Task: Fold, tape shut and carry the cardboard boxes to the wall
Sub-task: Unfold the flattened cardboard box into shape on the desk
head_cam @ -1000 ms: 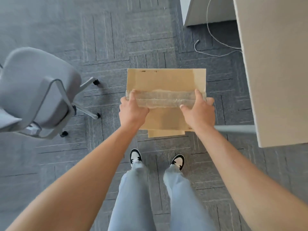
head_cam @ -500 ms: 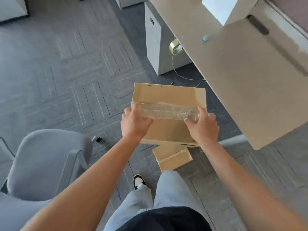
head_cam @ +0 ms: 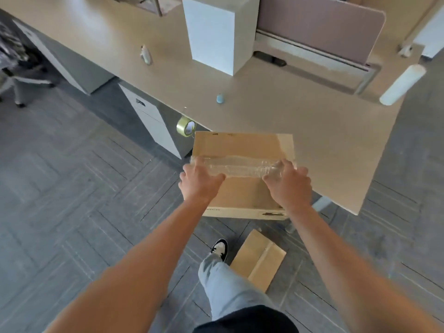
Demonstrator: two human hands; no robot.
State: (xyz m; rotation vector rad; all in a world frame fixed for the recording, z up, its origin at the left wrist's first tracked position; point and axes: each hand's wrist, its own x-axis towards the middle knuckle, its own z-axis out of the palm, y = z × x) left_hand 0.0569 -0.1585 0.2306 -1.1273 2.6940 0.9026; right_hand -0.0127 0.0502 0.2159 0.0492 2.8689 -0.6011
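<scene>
A long beige desk [head_cam: 276,111] spans the far side above grey carpet tiles [head_cam: 72,188]. Two cardboard boxes: the taped box [head_cam: 242,145], long axis left-right, is gripped at its ends by the left hand [head_cam: 199,181] and right hand [head_cam: 288,186]; a smaller box [head_cam: 259,258] lies on the floor. One tape roll [head_cam: 185,126] hangs at the desk edge.

Cardboard box [head_cam: 242,145]: tan, clear tape band. Floor [head_cam: 72,188]: grey line-patterned carpet. Desk [head_cam: 264,104]: beige. Tape roll [head_cam: 185,126]: yellow-green.
</scene>
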